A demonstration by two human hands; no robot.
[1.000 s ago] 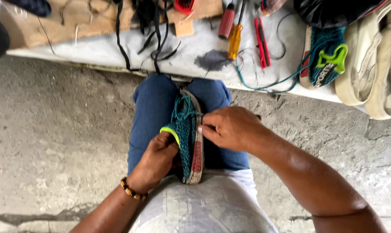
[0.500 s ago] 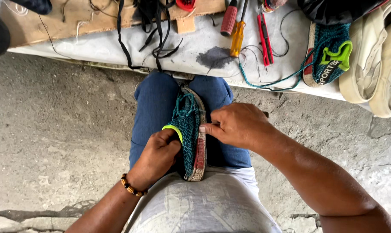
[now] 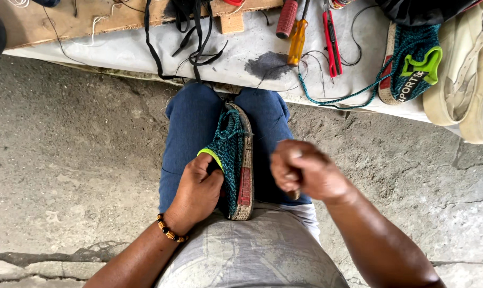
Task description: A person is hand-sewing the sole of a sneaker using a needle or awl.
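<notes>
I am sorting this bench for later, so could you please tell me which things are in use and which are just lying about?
In use:
- teal knit shoe, wedged between the knees
- left hand, gripping the shoe's collar
- right hand, a closed fist beside the shoe

Lying about:
- second teal shoe on the bench
- yellow-handled screwdriver
- red pliers
- black straps
- cream shoes
</notes>
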